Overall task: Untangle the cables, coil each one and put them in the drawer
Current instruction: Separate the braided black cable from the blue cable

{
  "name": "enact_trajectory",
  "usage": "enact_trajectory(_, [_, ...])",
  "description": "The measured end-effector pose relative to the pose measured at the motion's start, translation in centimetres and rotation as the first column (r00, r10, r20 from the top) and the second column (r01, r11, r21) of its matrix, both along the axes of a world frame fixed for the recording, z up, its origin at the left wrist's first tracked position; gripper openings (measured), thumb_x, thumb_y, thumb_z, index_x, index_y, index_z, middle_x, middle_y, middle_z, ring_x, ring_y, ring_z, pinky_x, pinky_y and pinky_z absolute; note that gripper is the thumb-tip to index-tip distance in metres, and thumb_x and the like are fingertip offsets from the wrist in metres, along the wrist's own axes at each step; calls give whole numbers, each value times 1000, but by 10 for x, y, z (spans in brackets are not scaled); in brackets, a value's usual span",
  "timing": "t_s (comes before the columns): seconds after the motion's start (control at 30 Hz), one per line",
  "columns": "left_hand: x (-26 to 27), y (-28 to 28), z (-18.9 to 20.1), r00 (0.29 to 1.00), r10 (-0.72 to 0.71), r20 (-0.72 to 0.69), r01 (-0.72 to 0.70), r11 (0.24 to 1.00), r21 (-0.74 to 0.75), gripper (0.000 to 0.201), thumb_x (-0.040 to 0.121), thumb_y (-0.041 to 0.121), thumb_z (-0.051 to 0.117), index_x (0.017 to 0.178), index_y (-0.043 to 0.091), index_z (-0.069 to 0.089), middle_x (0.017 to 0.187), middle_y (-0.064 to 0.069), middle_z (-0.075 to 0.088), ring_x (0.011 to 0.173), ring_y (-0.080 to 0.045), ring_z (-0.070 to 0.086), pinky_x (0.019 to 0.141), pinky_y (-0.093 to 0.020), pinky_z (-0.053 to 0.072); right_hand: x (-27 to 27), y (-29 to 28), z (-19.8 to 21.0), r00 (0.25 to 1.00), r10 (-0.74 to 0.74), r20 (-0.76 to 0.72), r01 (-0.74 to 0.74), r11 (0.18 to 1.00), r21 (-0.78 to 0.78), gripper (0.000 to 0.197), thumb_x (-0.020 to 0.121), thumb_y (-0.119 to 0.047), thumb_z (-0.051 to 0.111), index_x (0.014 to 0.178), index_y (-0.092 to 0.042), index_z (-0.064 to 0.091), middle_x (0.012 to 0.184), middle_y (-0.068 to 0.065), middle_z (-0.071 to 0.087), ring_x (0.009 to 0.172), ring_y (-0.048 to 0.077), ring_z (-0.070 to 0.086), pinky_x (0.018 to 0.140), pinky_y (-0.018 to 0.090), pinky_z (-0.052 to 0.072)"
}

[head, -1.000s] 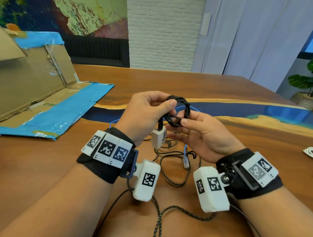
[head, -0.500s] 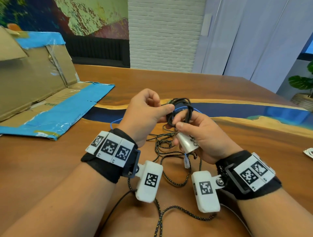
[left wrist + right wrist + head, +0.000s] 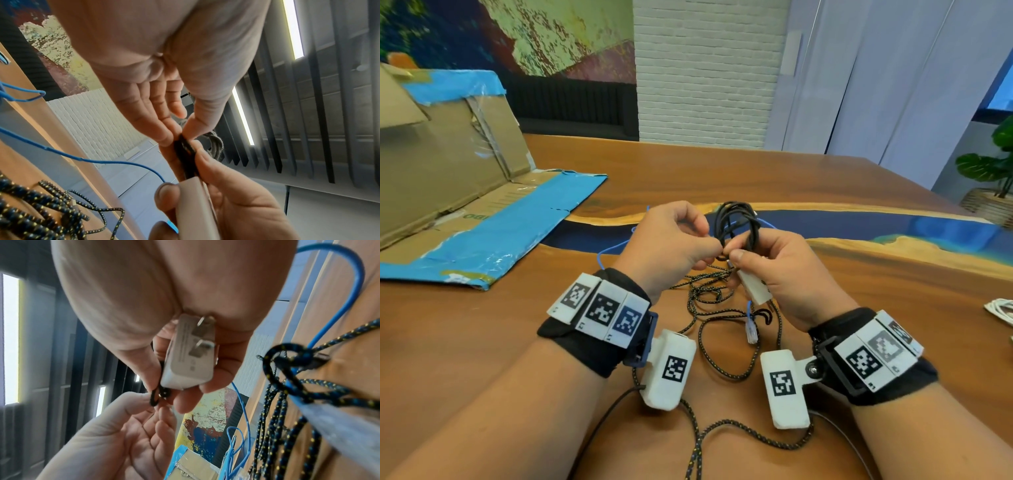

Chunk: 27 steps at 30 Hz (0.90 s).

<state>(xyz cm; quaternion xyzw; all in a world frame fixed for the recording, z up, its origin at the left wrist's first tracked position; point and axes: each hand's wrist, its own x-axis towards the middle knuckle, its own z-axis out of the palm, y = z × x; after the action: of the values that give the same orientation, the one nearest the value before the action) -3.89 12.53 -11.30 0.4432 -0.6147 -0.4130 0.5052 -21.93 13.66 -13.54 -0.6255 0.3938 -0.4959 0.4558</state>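
The black charger cable is gathered into a small bundle of loops held up above the table, at the centre of the head view. Its white wall adapter sits in the palm of the right hand, whose fingers curl round it, prongs toward the wrist as the right wrist view shows. The right thumb and forefinger also pinch the base of the coil. From 9 o'clock the left hand meets it, thumb and forefinger nipping the same black strand, the other fingers loosely extended.

By my reading, this cable is coiled and the hands are tucking or securing its last turn, so the first coil is nearly finished but not yet put away.

Below the hands, toward 6 o'clock, a black braided cable with yellow flecks still lies in loose, crossing loops on the wooden table. A thin blue network cable runs through the same heap, its clear plug lying among the braided loops. Both look untouched: still to be separated, coiled and stowed.

At 3 o'clock, on the table's edge of the view, a white cable is partly visible; whether it is coiled I cannot tell. At 10 o'clock stands an opened cardboard box with blue tape. No drawer is visible in any view.
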Motion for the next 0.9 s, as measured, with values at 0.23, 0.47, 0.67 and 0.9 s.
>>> enact_trajectory(0.23, [-8, 3, -2, 998, -47, -41, 44, 996, -72, 31, 80, -16, 60, 89, 14, 61, 78, -7, 50, 73, -24, 55, 62, -33, 56, 8, 1, -5, 992, -41, 116, 31, 996, 81, 8, 99, -5, 61, 97, -11, 67, 89, 13, 69, 66, 26, 70, 50, 28, 52])
enact_trajectory(0.47, [-8, 5, 2, 987, -94, -133, 76, 988, -134, 48, 85, -18, 59, 114, 17, 71, 83, -2, 53, 76, -11, 56, 75, -20, 52, 7, -1, 0, 963, -70, 261, 27, 986, 164, 6, 101, -10, 59, 104, -11, 65, 105, 15, 73, 67, 24, 70, 51, 33, 54])
enact_trajectory(0.67, [-8, 9, 4, 975, -172, -140, 153, 978, -139, 37, 92, -9, 60, 116, 15, 74, 88, -19, 59, 85, -17, 60, 83, -24, 55, 8, -1, -2, 956, -71, 285, 22, 985, 174, 9, 101, -10, 60, 108, -8, 64, 99, 13, 74, 67, 24, 71, 50, 32, 56])
enact_trajectory(0.9, [-3, -3, 1, 946, 11, -324, -29, 998, -50, 36, 96, 13, 66, 132, 15, 64, 87, 1, 65, 74, -9, 61, 78, -26, 56, 0, -2, 0, 952, -105, 287, 62, 986, 156, 7, 99, -8, 60, 100, -12, 66, 109, 10, 76, 71, 25, 72, 54, 34, 54])
